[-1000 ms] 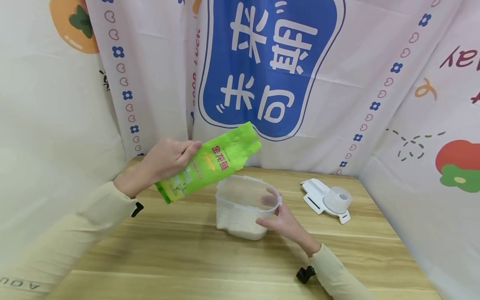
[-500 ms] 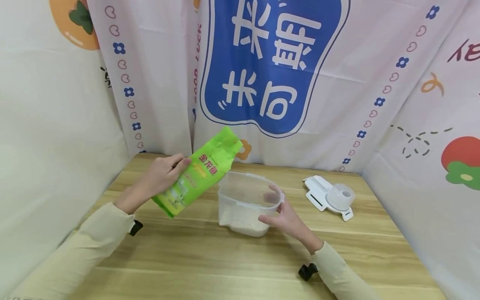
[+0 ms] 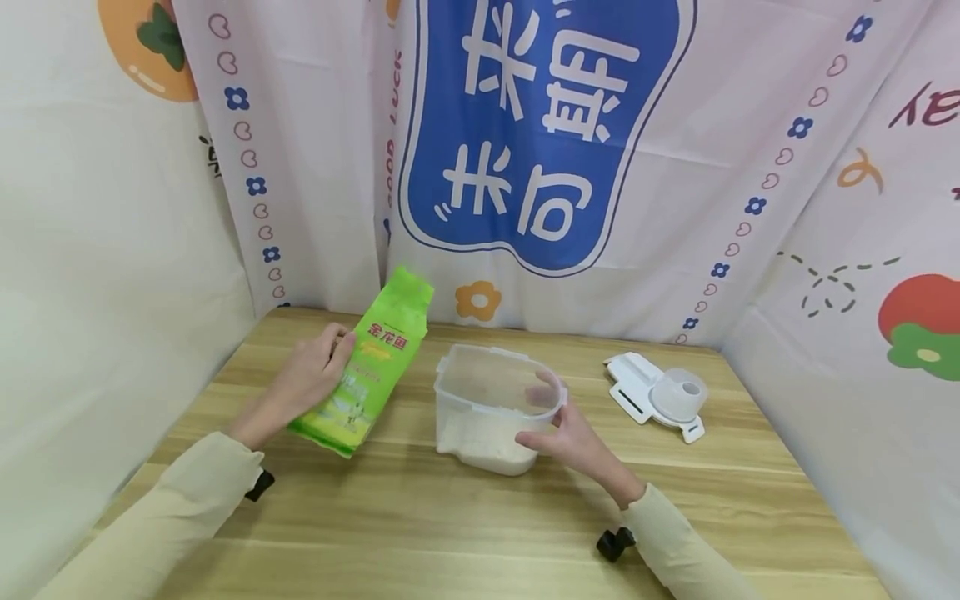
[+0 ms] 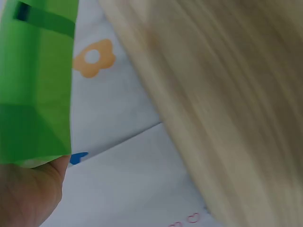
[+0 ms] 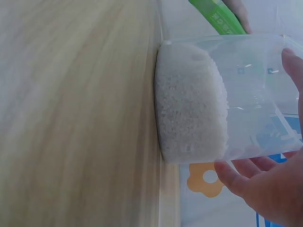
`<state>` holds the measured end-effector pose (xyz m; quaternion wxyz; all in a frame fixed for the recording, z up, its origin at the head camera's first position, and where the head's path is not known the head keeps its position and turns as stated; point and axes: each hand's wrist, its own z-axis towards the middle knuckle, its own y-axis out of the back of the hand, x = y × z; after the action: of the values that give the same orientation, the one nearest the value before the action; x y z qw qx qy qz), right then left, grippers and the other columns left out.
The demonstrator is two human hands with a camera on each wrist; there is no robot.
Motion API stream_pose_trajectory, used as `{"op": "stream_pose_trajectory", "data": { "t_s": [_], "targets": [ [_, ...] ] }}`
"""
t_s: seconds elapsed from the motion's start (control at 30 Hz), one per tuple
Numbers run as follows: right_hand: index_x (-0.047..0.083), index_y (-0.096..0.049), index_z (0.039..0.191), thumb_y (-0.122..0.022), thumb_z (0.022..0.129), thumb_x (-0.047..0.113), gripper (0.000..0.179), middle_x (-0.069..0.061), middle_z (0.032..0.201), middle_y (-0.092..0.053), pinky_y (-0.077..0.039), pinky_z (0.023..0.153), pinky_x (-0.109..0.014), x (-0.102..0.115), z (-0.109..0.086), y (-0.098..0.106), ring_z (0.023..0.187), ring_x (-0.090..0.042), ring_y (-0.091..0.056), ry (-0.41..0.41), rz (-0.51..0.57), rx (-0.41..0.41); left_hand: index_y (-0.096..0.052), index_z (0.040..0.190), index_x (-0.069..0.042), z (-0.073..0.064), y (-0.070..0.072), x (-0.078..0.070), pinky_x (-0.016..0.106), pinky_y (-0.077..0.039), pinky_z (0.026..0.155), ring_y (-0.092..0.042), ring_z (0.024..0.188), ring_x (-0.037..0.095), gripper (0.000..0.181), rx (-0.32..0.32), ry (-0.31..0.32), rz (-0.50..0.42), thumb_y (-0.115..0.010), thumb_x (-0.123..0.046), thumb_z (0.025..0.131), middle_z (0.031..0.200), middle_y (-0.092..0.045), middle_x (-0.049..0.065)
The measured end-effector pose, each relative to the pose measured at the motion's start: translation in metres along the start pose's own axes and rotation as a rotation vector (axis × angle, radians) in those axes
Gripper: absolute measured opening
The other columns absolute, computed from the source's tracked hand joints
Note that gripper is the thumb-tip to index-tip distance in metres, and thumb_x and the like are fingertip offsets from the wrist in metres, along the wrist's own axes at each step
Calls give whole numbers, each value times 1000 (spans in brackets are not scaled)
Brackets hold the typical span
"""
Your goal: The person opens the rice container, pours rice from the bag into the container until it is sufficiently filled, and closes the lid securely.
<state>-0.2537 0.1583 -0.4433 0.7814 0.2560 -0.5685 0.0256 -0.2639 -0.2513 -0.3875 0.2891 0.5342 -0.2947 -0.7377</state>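
A green bag (image 3: 378, 358) with red lettering is gripped along its side by my left hand (image 3: 309, 377), left of the container and tilted, its narrow end up. In the left wrist view the bag's green side (image 4: 38, 85) shows above the base of that hand. A clear plastic container (image 3: 480, 408) stands on the table, partly filled with white rice (image 5: 189, 104). My right hand (image 3: 573, 442) holds its right side near the rim, thumb in front and fingers behind the wall. The bag's opening cannot be made out.
A white lid (image 3: 633, 385) with a clear cup-shaped cap (image 3: 678, 394) lies on the wooden table (image 3: 450, 533) to the right of the container. Printed white curtains hang behind the table and at both sides.
My left hand has carried the bag left and down, away from above the container, and turned it more upright. The right hand and container stay in place.
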Motion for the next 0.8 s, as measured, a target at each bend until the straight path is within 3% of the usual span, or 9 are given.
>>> {"op": "stream_pose_trajectory", "data": {
  "t_s": [0.23,0.5,0.67,0.8],
  "targets": [
    [15,-22,152,-82,80,18,94,-21,139,-49,-40,109,-54,-2,-1,2,131,-36,-49,4,1,9,-37,137,-4,-6,-9,25,34,-51,50,-57,59,20,57,122,107,2,-23,-49,106,87,-61,14],
    [13,-22,152,-83,79,17,95,-22,138,-50,-39,109,-58,-3,1,-1,130,-37,-49,18,5,12,-29,144,2,-8,-9,49,31,-48,65,-60,81,24,57,151,168,83,-20,-40,108,122,-57,29],
    [12,-22,152,-82,80,17,94,-21,138,-51,-41,109,-56,-4,2,-1,130,-37,-49,20,-7,15,-27,144,2,-11,-11,58,31,-47,57,-57,70,22,55,173,215,59,-19,-38,108,110,-59,28],
    [14,-22,152,-82,80,16,94,-21,138,-51,-40,109,-55,-3,1,0,130,-36,-49,10,3,12,-24,146,3,-12,-9,66,31,-46,55,-56,69,22,57,188,239,92,-17,-38,108,105,-59,27]
  ]
}}
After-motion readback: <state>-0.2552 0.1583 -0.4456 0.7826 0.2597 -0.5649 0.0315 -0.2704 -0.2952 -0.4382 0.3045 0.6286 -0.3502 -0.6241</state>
